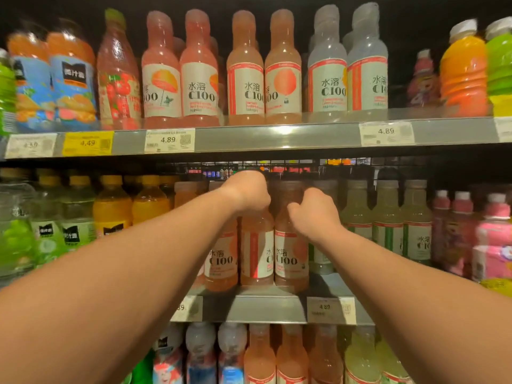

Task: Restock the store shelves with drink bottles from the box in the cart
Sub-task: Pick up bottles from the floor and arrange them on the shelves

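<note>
Both my arms reach into the middle shelf (266, 309). My left hand (249, 191) grips the top of an orange-pink drink bottle (256, 253) with a white and red label. My right hand (315, 214) grips the neck of the pink-orange bottle (291, 259) beside it on the right. Both bottles stand upright near the shelf's front edge. A third bottle of the same kind (221, 261) stands just left, partly behind my left forearm. The caps of the held bottles are hidden by my hands. The box and the cart are out of view.
The upper shelf (277, 137) carries rows of orange, pink and clear bottles. On the middle shelf yellow juice bottles (113, 206) stand left and pale green ones (388, 217) right, with pink bottles (493, 239) far right. More bottles (260, 356) fill the shelf below.
</note>
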